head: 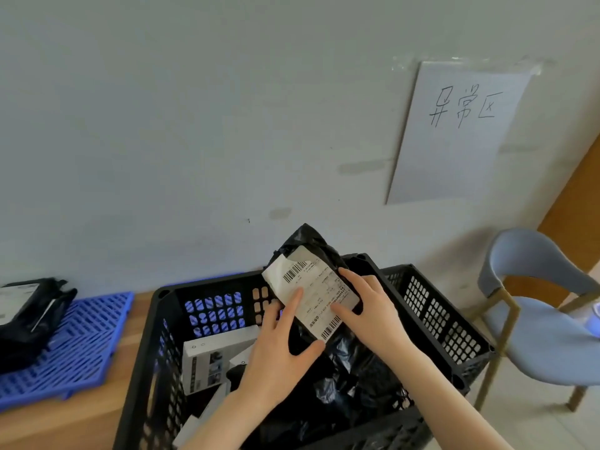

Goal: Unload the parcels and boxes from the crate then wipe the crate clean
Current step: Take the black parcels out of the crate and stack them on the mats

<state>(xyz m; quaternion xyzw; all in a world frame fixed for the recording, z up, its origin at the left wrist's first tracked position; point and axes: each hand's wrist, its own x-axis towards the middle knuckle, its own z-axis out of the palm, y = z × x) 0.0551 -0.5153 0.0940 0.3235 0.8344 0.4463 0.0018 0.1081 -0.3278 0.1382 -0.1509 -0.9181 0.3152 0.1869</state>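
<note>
Nearest the camera, the near wall of the black crate (152, 384) is cut off by the bottom edge, so its base and what it stands on cannot be seen. Inside it, more black bags (350, 384) lie in a heap on the right, and a grey-and-white box (207, 362) leans on the left; how many parcels lie under them is hidden.

Above the heap, both hands hold a black parcel (311, 245) with a white shipping label (316, 298). The left hand (279, 358) cups the lower end, thumb beneath, and its fingers (293, 303) are spread flat on the label. The right hand (370, 306) grips the right side, fingers curled around the edge, thumb pressing the label.

The plastic looks slick and the contents limp, so the parcel could sag or slip back into the crate if either hold loosens. The label's top corner is already lifted and could tear if it is pulled.

Further left, another black parcel (29, 310) rests on a blue slatted mat (84, 339), partly out of frame. To the right stands a blue chair (548, 345), something pale on its seat too cropped to identify. On the wall, a taped paper sign (454, 131) carries handwriting.
</note>
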